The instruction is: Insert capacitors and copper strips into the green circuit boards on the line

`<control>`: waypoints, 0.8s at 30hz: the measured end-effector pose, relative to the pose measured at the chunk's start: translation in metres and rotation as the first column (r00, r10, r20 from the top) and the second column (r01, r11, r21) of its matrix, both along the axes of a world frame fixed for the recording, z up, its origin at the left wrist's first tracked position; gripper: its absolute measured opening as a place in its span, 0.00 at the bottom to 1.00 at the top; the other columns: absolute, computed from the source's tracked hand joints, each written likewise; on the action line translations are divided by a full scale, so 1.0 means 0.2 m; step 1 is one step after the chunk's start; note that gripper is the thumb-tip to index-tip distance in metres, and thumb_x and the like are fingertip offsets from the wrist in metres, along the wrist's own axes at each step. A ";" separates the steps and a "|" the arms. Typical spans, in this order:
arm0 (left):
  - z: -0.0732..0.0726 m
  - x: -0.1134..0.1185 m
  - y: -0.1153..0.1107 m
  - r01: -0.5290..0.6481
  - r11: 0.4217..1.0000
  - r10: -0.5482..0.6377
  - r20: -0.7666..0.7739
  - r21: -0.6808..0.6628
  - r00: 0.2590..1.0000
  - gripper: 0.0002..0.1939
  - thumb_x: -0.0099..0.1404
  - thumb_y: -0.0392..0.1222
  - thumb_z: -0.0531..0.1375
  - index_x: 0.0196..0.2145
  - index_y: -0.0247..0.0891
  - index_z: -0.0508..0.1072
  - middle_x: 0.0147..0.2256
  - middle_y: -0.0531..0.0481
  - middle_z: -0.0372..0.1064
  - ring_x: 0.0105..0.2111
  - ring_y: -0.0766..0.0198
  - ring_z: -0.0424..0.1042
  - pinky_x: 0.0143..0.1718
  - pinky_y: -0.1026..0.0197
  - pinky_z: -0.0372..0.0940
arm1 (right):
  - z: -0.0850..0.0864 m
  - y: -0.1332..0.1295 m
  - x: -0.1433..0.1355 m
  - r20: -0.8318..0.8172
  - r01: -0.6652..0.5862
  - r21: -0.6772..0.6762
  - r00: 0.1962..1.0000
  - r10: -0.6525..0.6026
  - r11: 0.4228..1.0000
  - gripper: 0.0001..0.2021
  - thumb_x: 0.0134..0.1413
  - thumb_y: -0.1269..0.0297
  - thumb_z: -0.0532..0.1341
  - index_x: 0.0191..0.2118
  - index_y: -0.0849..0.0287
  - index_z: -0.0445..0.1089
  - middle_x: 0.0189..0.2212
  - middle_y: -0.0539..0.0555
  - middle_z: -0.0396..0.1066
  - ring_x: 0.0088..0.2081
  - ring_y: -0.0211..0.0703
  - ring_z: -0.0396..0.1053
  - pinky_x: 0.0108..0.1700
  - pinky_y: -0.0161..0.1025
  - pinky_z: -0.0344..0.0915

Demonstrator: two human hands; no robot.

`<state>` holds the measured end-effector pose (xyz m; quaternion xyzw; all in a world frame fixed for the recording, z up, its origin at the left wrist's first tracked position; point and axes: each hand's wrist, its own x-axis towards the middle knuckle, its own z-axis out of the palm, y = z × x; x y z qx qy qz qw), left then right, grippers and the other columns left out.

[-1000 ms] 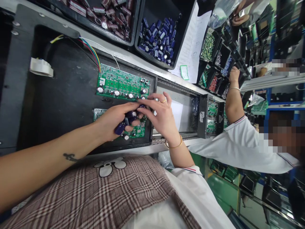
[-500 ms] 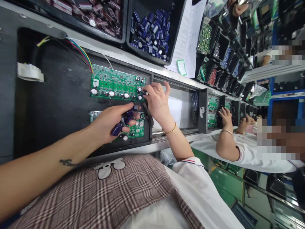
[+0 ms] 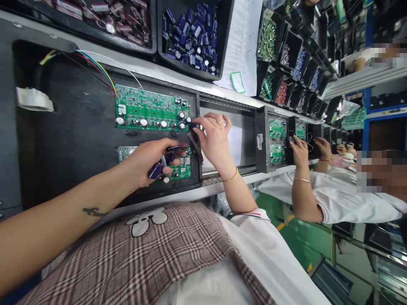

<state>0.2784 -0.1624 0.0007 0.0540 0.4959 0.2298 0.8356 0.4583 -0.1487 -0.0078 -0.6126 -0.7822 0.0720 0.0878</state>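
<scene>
My left hand (image 3: pixel 149 161) is curled around several dark blue capacitors (image 3: pixel 155 170), above the lower green circuit board (image 3: pixel 182 169), which it partly hides. At the right end of the upper green circuit board (image 3: pixel 152 111), my right hand (image 3: pixel 212 135) pinches a dark blue capacitor (image 3: pixel 192 126) between thumb and fingers. Round silver-topped capacitors stand along that board's lower edge and in a group at its right end. Coloured wires (image 3: pixel 101 74) run from the board's upper left corner. Both boards lie in a black tray (image 3: pixel 70 144).
Black bins of blue capacitors (image 3: pixel 190 38) and brownish-red capacitors (image 3: pixel 111 21) stand behind the tray. Papers (image 3: pixel 243 46) and small parts bins (image 3: pixel 267 38) lie to their right. A co-worker's hand (image 3: pixel 300 150) is over other boards farther right.
The view has shifted a little, moving the tray and bins left and up. My right hand has drawn slightly off the board's right end, and a dark blue capacitor now shows at its fingertips.
</scene>
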 end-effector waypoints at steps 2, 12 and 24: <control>0.02 0.00 -0.02 0.011 0.999 -0.011 -0.015 0.038 1.000 0.07 0.69 0.31 0.56 0.39 0.30 0.74 0.29 0.43 0.72 0.17 0.71 0.64 0.08 0.73 0.51 | -0.02 0.03 0.01 -0.005 -0.014 -0.006 1.000 0.014 1.000 0.10 0.70 0.69 0.56 0.47 0.52 0.73 0.45 0.53 0.79 0.60 0.50 0.66 0.70 0.63 0.44; 0.05 -0.05 -0.16 -0.046 0.999 0.044 0.059 0.026 0.997 0.10 0.73 0.36 0.53 0.36 0.31 0.71 0.27 0.47 0.66 0.17 0.71 0.62 0.09 0.74 0.50 | -0.03 0.07 0.00 -0.022 0.028 -0.036 0.999 -0.029 0.999 0.02 0.68 0.65 0.60 0.43 0.54 0.71 0.37 0.51 0.78 0.57 0.50 0.67 0.68 0.61 0.51; 0.02 -0.12 -0.14 -0.046 0.998 0.053 0.142 -0.048 0.988 0.10 0.67 0.36 0.52 0.41 0.31 0.72 0.28 0.45 0.67 0.18 0.68 0.62 0.09 0.71 0.49 | -0.07 0.07 0.03 -0.060 -0.013 0.004 0.998 0.013 1.000 0.06 0.69 0.60 0.60 0.41 0.53 0.72 0.41 0.52 0.76 0.56 0.49 0.69 0.69 0.61 0.52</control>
